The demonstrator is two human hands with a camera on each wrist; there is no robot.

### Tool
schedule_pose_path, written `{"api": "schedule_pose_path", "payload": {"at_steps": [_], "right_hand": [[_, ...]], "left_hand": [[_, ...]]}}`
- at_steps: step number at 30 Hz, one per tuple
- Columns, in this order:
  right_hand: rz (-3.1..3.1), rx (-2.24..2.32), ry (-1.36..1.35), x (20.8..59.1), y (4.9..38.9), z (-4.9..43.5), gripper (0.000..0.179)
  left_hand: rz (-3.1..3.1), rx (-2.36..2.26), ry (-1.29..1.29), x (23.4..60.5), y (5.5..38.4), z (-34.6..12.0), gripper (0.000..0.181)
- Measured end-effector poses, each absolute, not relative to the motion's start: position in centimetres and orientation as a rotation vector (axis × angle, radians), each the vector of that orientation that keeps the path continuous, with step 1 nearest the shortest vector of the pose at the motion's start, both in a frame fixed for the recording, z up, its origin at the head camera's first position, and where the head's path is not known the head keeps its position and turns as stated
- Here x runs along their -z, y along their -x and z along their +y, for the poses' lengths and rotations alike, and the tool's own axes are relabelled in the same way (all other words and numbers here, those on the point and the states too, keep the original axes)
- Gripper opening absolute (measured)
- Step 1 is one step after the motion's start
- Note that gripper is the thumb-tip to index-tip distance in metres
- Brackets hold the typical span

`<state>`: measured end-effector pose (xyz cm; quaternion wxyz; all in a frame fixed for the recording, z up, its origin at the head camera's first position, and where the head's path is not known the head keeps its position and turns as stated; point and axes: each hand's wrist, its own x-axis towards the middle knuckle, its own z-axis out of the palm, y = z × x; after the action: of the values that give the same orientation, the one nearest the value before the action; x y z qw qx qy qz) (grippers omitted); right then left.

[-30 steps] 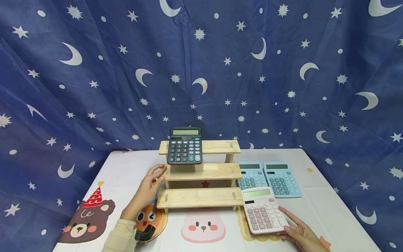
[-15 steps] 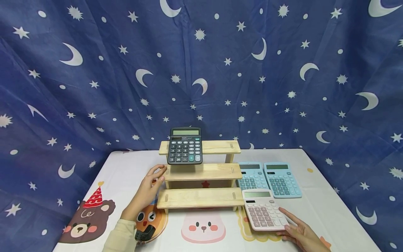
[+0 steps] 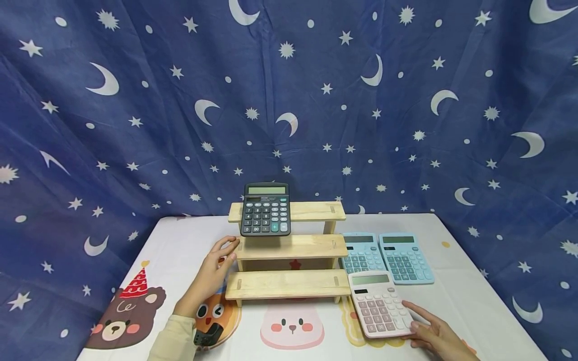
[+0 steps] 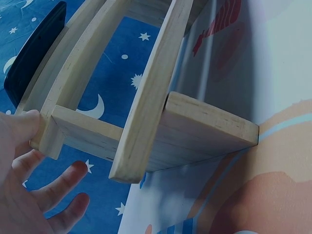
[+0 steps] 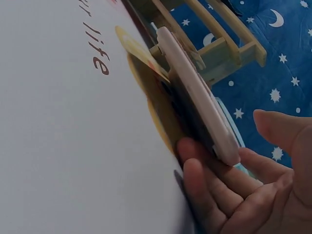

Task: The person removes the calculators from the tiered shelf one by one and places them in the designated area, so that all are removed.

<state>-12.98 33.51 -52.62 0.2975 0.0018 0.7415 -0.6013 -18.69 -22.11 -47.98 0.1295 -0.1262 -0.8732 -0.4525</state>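
A black calculator [image 3: 265, 209] leans upright on the top tier of a three-tier wooden stand [image 3: 289, 285]. My left hand [image 3: 213, 271] touches the left end of the middle tier with its fingertips; the other fingers [image 4: 73, 178] are spread apart, seen in the left wrist view. My right hand [image 3: 433, 333] holds a white calculator with pink keys [image 3: 378, 303] by its lower right corner, beside the stand's right end. In the right wrist view fingers [image 5: 192, 178] curl under this tilted calculator, while the thumb [image 5: 273, 129] stands off its edge.
Two light blue calculators [image 3: 406, 258] lie side by side right of the stand, the left one partly hidden by the white one. A cartoon-print white cloth [image 3: 198, 230] covers the table. Behind hangs a blue curtain [image 3: 307, 120] with moons and stars.
The white calculator tips in the right hand: its far end has dropped slightly, and its near end rose and then came down. Left hand, stand and black calculator look unmoved.
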Motion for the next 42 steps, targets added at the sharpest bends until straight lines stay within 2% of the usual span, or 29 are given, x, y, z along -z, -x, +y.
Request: {"api": "schedule_pose_path", "payload": {"at_steps": [11, 25, 34, 42], "right_hand": [[2.11, 1.379, 0.214, 51.2, 13.0, 33.9, 0.072], [2.09, 1.397, 0.425, 51.1, 13.2, 34.6, 0.068], [2.203, 1.302, 0.303, 50.4, 13.3, 34.5, 0.071], [2.355, 1.281, 0.342, 49.9, 13.7, 34.3, 0.067]], "left_hand": [[-2.524, 1.315, 0.375, 48.1, 18.7, -22.1, 0.041], [-2.523, 1.267, 0.368, 48.2, 18.8, -22.1, 0.041], [-2.537, 1.269, 0.359, 48.1, 18.7, -22.1, 0.041], [-2.538, 1.275, 0.35, 48.0, 18.7, -22.1, 0.04]]}}
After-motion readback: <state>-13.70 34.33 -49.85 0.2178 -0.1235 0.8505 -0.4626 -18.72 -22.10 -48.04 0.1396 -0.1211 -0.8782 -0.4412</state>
